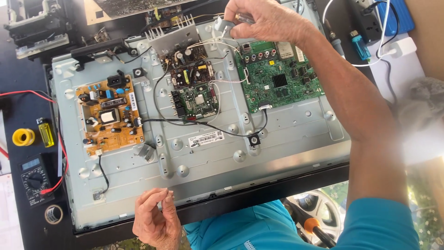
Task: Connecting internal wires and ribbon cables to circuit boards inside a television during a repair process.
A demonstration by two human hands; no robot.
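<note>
Up top, right hand [259, 18] pinches white connector [221, 24].

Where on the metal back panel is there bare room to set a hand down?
Bare metal panel lies below the green board, and along the lower edge between the orange board and left hand. It is crowded up top, where the right hand holds a white connector among wires.

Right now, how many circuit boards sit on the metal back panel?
4: a tan board at left, two small boards stacked mid-panel, and a large green board at right. Others may hide beneath the right hand.
</note>
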